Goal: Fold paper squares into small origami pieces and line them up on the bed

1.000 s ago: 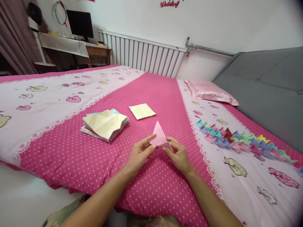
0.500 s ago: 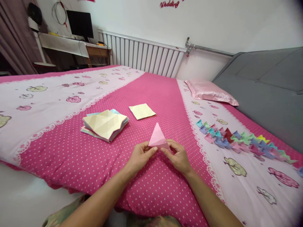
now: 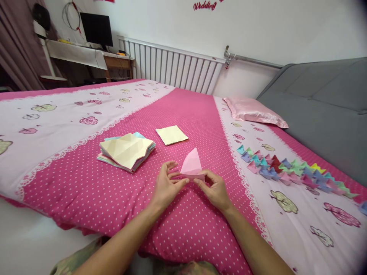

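A small pink folded paper [image 3: 191, 162] is held up over the bed, its peak pointing away from me and a folded strip along its near edge. My right hand [image 3: 215, 189] pinches the strip's right end between thumb and fingers. At the left corner is my left hand [image 3: 168, 187], its thumb against the near edge, a finger behind the paper and the index finger lifted off. Beyond the hands lies a square stack of pale yellow paper [image 3: 172, 135]. To the left is a thicker, uneven pile of creased papers [image 3: 127, 149], pale yellow on top.
Rows of several small coloured folded-paper boats [image 3: 295, 170] stand on the bedspread [image 3: 183, 107] at right. A pink pillow [image 3: 254, 110] lies near the grey headboard [image 3: 321, 99]. Behind the bed are a white radiator [image 3: 172, 63] and a desk with a monitor [image 3: 96, 29].
The pink paper has turned slightly, its peak shifting right and its near strip now showing more. My left fingers have loosened and spread, the index finger lifting. The piles have not moved.
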Demonstrator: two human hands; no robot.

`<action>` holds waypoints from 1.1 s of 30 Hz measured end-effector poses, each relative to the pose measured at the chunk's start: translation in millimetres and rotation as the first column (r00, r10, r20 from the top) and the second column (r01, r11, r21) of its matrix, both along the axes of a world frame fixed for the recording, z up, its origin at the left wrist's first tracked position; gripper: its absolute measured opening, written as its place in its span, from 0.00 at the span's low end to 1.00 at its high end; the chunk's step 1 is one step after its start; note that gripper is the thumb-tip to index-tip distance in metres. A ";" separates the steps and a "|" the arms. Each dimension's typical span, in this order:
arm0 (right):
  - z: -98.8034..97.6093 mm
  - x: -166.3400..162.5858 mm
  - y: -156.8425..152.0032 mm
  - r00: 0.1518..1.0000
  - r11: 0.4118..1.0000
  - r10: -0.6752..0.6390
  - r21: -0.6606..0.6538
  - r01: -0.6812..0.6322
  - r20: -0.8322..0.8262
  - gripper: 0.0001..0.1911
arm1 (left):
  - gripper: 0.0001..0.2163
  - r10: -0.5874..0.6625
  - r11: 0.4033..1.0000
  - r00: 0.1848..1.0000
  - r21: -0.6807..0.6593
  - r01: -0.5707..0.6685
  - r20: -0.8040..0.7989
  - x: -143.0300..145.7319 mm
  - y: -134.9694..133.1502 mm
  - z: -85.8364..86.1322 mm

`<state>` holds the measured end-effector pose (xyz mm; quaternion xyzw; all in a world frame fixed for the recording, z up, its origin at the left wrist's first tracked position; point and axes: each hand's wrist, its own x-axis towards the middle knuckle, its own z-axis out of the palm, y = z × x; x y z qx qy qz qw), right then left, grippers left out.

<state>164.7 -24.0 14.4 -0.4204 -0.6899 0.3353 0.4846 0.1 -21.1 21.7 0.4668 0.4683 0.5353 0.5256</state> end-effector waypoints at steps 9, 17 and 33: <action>1.6 -2.1 -1.7 0.995 0.998 0.049 0.046 -0.053 0.082 0.02 | 0.15 -0.328 0.931 0.943 0.155 0.332 -0.047 -1.1 1.5 -4.0; -6.2 -1.6 -1.2 0.997 0.994 0.060 -0.088 -0.064 -0.041 0.10 | 0.12 -0.291 0.954 0.954 0.058 0.296 -0.071 -0.1 1.0 -3.8; -2.6 -1.1 -0.2 0.992 0.995 -0.028 -0.103 0.015 -0.124 0.18 | 0.15 -0.302 0.947 0.953 -0.105 0.304 0.029 1.9 0.7 -4.0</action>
